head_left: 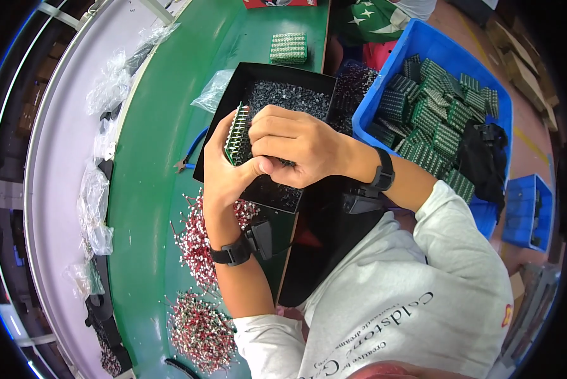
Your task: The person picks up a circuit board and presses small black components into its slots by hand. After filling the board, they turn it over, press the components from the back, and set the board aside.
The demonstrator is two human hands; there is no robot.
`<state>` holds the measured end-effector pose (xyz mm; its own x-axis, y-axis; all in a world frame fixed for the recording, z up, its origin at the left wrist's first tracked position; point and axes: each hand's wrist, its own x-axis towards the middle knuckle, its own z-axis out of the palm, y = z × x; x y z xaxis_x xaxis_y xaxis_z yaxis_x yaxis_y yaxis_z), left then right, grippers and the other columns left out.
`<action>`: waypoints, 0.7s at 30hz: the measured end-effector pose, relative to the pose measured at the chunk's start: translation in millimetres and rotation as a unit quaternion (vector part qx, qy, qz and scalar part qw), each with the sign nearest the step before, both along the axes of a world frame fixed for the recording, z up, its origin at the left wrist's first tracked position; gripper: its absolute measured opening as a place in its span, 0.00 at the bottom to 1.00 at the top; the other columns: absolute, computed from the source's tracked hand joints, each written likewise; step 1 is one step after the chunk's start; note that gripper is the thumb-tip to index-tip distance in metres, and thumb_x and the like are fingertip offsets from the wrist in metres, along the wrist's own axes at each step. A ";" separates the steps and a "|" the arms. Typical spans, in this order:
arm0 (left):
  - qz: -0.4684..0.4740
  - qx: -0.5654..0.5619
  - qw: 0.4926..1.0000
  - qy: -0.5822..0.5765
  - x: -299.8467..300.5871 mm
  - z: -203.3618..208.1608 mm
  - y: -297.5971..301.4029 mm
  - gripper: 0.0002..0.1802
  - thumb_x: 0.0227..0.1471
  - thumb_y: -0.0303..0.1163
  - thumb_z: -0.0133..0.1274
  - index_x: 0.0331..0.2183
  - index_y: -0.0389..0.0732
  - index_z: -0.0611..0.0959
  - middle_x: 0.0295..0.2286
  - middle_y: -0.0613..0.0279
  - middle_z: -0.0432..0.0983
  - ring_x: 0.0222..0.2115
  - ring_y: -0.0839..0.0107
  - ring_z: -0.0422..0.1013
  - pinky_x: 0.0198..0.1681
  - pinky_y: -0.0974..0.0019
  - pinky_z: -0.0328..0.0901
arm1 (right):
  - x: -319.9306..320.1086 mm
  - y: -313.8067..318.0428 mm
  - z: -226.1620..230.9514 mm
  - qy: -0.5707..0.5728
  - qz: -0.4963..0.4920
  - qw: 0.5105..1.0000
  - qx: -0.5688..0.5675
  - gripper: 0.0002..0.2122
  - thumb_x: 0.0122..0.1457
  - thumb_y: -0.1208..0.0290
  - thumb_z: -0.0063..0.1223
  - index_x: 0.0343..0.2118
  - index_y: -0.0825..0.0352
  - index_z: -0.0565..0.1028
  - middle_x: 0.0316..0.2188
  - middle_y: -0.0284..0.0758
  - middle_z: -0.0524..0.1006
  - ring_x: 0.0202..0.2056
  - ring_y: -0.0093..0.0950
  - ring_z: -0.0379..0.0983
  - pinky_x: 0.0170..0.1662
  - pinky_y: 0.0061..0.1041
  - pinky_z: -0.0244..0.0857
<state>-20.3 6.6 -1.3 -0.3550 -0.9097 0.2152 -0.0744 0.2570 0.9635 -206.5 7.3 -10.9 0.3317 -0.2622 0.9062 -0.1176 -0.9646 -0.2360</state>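
Observation:
My left hand (220, 170) grips a green circuit board panel (236, 138) on edge, with rows of small white parts along it. Close against the panel's right side, my right hand (299, 142) has its fingers curled and pressed together. Whatever they pinch, if anything, is hidden. Both hands are above a black tray (231, 91) that holds many small dark pieces (286, 96). Below the left wrist lies a loose heap of red and white wires with white ends (195, 243). A second wire heap (201, 331) sits nearer to me.
A blue bin (367, 114) on the right is filled with green board panels (444, 139). More panels (288, 47) are stacked at the table's far end. Blue-handled pliers (183, 164) and a clear plastic bag (214, 91) lie beside the tray. A smaller blue bin (522, 218) stands far right.

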 end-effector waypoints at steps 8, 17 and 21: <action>-0.002 0.046 0.998 0.050 -0.4 -1.7 0.5 0.66 0.20 0.59 0.78 0.57 0.32 0.70 0.42 0.62 0.75 0.40 0.74 0.74 0.41 0.70 0.74 | -13.0 -0.1 -6.6 -0.037 -0.080 0.995 0.049 0.15 0.40 0.84 0.56 0.35 0.69 0.78 0.33 0.39 0.76 0.32 0.37 0.73 0.35 0.32 0.70; -0.007 0.015 0.997 0.079 1.9 -2.3 0.0 0.63 0.25 0.57 0.77 0.57 0.30 0.69 0.45 0.59 0.74 0.42 0.74 0.74 0.41 0.69 0.73 | 0.4 7.0 -7.2 0.047 -0.044 0.995 0.072 0.28 0.50 0.78 0.61 0.58 0.70 0.70 0.55 0.46 0.70 0.55 0.45 0.68 0.58 0.40 0.65; -0.004 -0.018 0.998 0.062 2.6 -4.4 -2.5 0.61 0.27 0.54 0.78 0.57 0.30 0.69 0.45 0.58 0.74 0.41 0.74 0.74 0.42 0.69 0.73 | 2.2 8.8 -9.3 0.044 -0.061 0.994 0.078 0.27 0.50 0.78 0.60 0.56 0.71 0.71 0.55 0.46 0.70 0.54 0.44 0.69 0.57 0.40 0.66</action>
